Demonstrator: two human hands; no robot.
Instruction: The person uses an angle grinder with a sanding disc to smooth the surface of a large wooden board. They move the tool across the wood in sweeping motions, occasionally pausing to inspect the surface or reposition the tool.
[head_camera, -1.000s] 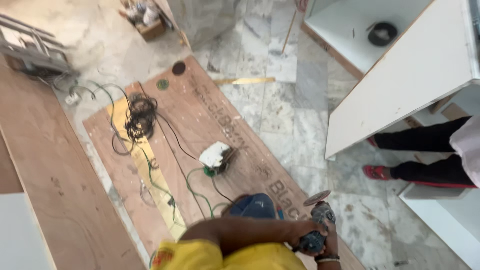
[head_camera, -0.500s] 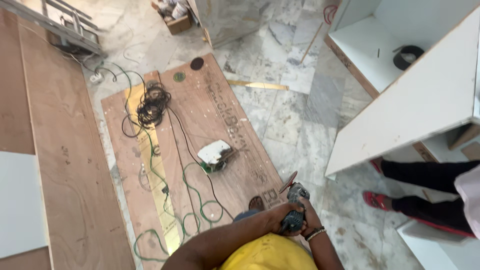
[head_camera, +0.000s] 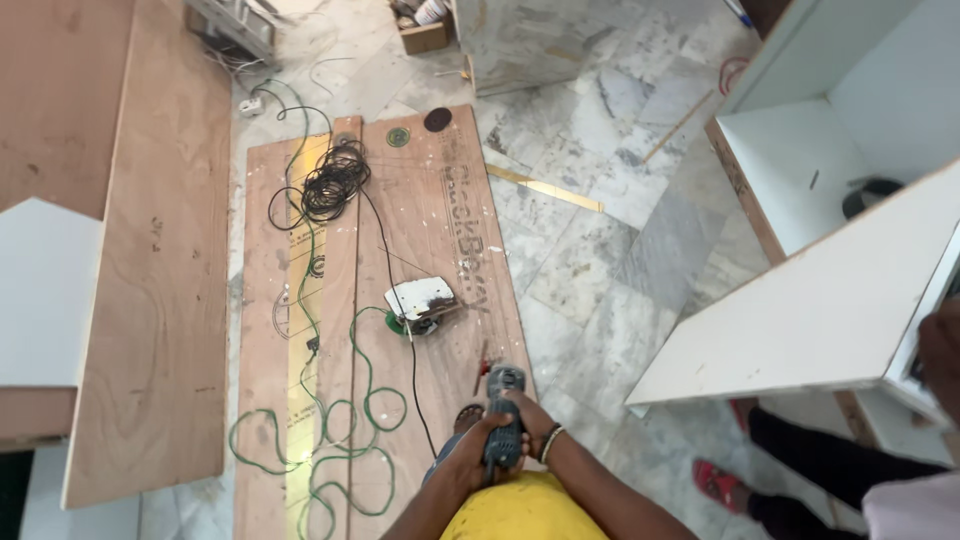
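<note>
Head view, looking straight down at a marble floor (head_camera: 620, 250). Both hands meet at the near centre of the frame, wrapped around a grey power tool (head_camera: 503, 425). The left hand (head_camera: 468, 452) curls its fingers tight around the tool's body from the left; the right hand (head_camera: 535, 425), with a bangle at the wrist, closes over it from the right. The tool stands upright in this grip, its head pointing to the far side, over the near end of a plywood sheet (head_camera: 440, 230) that lies flat on the floor.

On that sheet, just beyond the tool, sits a small saw with a white plate (head_camera: 422, 300). A green cord (head_camera: 350, 430) loops across the near part of the sheet; a black cord lies bundled in a coil (head_camera: 332, 182) at its far left. A thin brass-coloured strip (head_camera: 545, 188) lies on the marble to the right of the sheet.

At left, a long board (head_camera: 160, 280) runs near to far. At right, a white panel (head_camera: 830, 300) leans across an open white cabinet (head_camera: 800, 160). Another person's dark-trousered legs and a red sandal (head_camera: 718, 482) show at the near right.
</note>
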